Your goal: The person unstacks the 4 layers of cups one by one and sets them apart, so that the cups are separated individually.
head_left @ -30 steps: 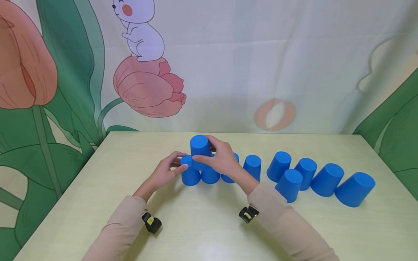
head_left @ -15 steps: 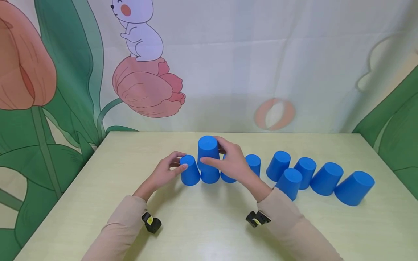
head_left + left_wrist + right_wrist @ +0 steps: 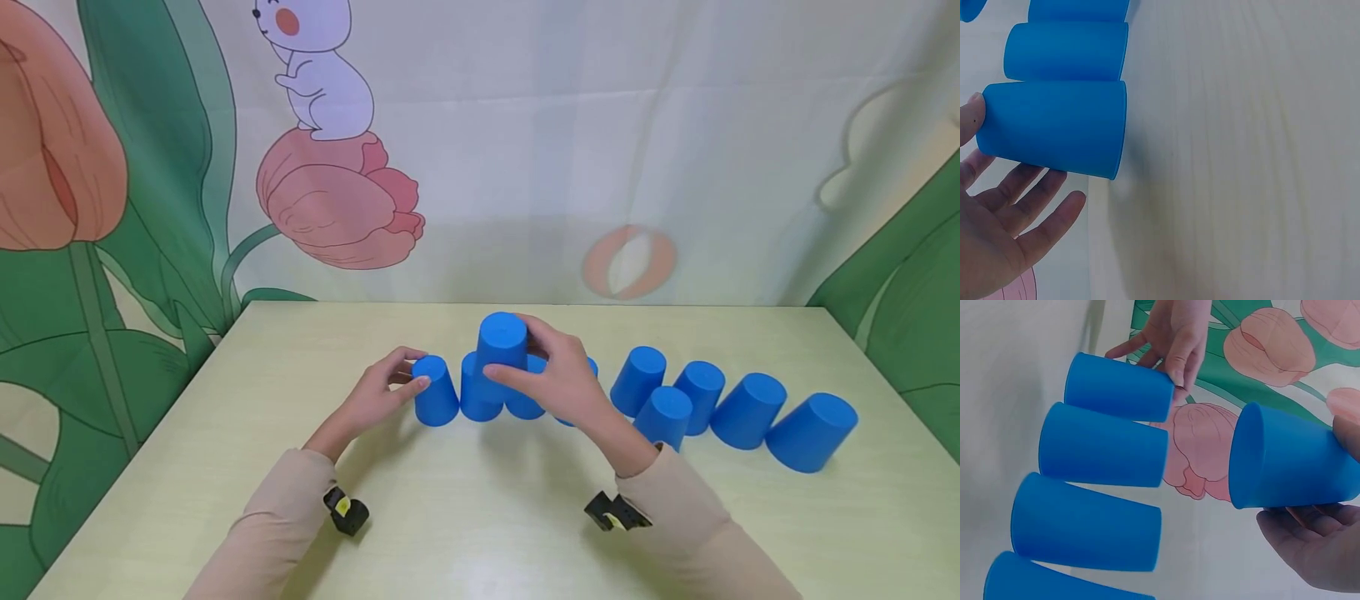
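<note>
The right hand (image 3: pixel 558 379) grips a blue plastic cup (image 3: pixel 501 343), mouth down, with thumb in front and fingers curled round its far side. It holds the cup raised above the second and third cups of a row of upturned blue plastic cups (image 3: pixel 480 398) on the pale green table (image 3: pixel 465 517). The right wrist view shows clear air between the held cup's rim and the cups below.

At nine o'clock from the held cup, the left hand (image 3: pixel 378 396) touches the leftmost blue cup (image 3: pixel 436 392). Its thumb tip rests near the cup's closed top and the fingers lie loosely spread beside the wall. Whether those fingers actually press the cup is hard to tell from the left wrist view.

At three o'clock from the right hand, five more blue cups (image 3: pixel 738 408) stand on the table, close together and some touching. A cartoon flower-and-rabbit backdrop (image 3: pixel 330 167) hangs at twelve o'clock behind the table.
</note>
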The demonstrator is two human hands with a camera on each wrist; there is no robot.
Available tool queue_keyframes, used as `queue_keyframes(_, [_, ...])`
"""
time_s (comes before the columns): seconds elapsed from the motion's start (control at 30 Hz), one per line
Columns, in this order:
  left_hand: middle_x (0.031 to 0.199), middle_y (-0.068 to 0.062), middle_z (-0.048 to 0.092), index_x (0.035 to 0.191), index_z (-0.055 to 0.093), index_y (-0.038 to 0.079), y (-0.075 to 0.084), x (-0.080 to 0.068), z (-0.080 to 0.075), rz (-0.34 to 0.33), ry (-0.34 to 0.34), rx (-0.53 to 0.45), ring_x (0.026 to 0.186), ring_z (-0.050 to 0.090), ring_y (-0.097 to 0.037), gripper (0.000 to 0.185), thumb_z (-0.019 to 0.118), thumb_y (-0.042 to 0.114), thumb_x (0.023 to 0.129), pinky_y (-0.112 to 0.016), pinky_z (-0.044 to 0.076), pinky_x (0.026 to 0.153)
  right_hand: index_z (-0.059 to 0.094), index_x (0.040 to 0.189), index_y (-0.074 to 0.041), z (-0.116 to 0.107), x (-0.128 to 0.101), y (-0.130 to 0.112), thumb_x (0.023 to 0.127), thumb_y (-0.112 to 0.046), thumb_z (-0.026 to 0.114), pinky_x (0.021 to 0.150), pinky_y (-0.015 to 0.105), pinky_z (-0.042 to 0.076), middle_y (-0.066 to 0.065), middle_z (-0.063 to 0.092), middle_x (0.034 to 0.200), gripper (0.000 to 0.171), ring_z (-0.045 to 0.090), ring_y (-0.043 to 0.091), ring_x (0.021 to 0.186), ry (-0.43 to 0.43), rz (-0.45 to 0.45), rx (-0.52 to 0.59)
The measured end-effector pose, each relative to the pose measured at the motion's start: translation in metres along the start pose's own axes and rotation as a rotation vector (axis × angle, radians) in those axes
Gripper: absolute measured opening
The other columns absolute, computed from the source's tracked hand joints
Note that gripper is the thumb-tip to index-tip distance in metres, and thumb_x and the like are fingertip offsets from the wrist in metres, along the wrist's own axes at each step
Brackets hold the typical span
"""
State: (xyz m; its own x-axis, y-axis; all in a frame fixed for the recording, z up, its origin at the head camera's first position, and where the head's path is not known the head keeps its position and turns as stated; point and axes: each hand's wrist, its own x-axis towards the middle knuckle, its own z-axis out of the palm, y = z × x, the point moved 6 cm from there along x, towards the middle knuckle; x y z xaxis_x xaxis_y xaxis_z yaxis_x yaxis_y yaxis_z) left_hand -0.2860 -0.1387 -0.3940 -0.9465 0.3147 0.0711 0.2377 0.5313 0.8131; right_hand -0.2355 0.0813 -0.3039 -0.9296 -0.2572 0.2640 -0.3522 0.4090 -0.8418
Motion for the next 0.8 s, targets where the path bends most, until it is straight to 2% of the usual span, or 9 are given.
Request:
queue_keyframes(0.3, [0.119, -0.018, 0.054, 0.125, 0.046, 0.011, 0.000, 0.001, -0.001, -0.008, -0.002, 0.010, 0.108, 0.053, -0.036, 0.039, 0.057, 0.024, 0.091, -0.050, 0.045, 0.086, 0.046, 0.130, -0.008, -0.016, -0.014, -0.005, 0.078, -0.022, 0.072, 0.090, 0.050, 0.043, 0.011, 0.056, 0.123, 0.060, 0.054, 0.030, 0.111, 0.032, -0.064, 0.024])
queue_keyframes(0.8, [0.118, -0.020, 0.054, 0.125, 0.046, 0.009, -0.003, 0.002, -0.001, 0.006, -0.002, 0.010, 0.107, 0.052, -0.037, 0.039, 0.057, 0.025, 0.091, -0.050, 0.045, 0.086, 0.047, 0.130, -0.007, -0.040, -0.032, -0.003, 0.079, -0.021, 0.072, 0.091, 0.049, 0.042, 0.012, 0.056, 0.122, 0.058, 0.054, 0.030, 0.111, 0.069, -0.069, -0.021])
